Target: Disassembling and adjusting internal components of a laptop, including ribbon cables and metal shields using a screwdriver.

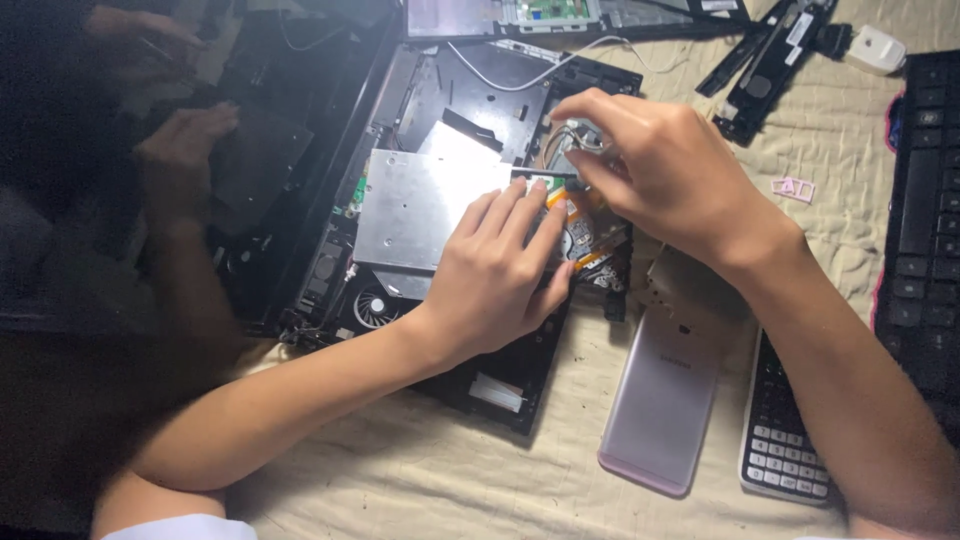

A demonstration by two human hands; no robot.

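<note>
Opened laptop chassis (pixel 430 200) on a cloth-covered table (pixel 400 470). The left hand (pixel 495 275) lies open, fingers flat on the silver drive (pixel 420 205); the right hand (pixel 650 165) pinches a small connector (pixel 545 180) beside it. A hard pull would likely tear the thin wires (pixel 565 135); a pink phone (pixel 665 400) lies nearby.

I see a pink phone (pixel 662 400) lying face down on the beige cloth (pixel 420 470), just beside a calculator (pixel 785 430) on its right. A black keyboard (pixel 925 220) runs along the right edge. Near the top right I note a white adapter (pixel 876 48) next to a black speaker strip (pixel 770 62). A small pink card tray (pixel 794 188) sits alone on the cloth. Along the top edge a green circuit board (pixel 556 10) shows partly. At far left, another person's hands (pixel 180 150) work in the dark over a black panel (pixel 250 160).
</note>
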